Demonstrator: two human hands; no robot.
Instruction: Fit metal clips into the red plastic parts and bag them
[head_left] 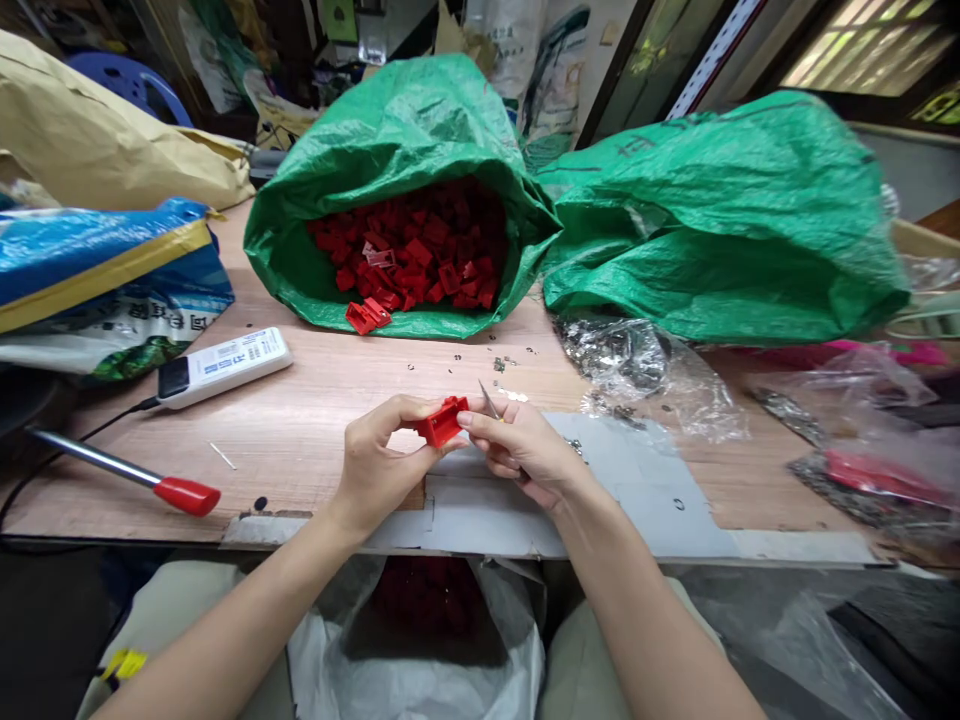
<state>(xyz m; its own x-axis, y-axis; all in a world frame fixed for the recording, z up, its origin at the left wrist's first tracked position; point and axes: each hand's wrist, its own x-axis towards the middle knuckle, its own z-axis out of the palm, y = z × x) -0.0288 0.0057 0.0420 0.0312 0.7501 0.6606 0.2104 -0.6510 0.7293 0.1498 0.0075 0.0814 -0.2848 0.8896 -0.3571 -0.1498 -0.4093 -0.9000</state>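
Red open-sided plastic box [444, 424], long axis rising rightward, between left hand [384, 452], pinching it, and right hand [519, 446], gripping pointed metal tool [489, 400].

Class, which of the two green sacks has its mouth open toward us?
The left green sack: its wide mouth shows red parts inside, while the right green sack shows no contents.

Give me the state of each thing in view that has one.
Left hand: closed on the red part.
Right hand: closed on the pointed tool.
Red part: held, hollow side showing.
Pointed tool: held, tip upward.
Middle green sack: open, red pieces inside.
Right green sack: slumped, contents hidden.
White device: lying flat, screen dark.
Pale sack: open, dim red contents.
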